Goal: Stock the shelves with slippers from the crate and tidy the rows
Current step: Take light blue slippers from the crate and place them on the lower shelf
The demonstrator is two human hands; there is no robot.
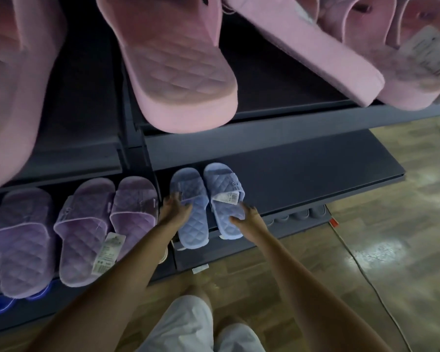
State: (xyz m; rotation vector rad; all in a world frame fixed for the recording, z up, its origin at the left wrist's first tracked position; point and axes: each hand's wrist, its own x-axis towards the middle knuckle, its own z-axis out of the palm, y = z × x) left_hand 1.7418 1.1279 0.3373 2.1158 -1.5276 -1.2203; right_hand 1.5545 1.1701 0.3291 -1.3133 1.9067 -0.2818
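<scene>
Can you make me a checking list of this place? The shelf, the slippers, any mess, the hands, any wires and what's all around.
Surface: dark shelf, low down, with slippers standing on it.
Job's things: blue slippers side by side at the shelf's front edge, one with a paper tag; purple slippers in a row beside them; pink slippers on the shelf above. No crate in view.
Clutter: nothing seen.
Hands: left hand grips one blue slipper, right hand grips the other.
Cables: thin pale cord-like line across the floor; cannot tell what it is.
Surroundings: wood-look floor, shiny in places.
</scene>
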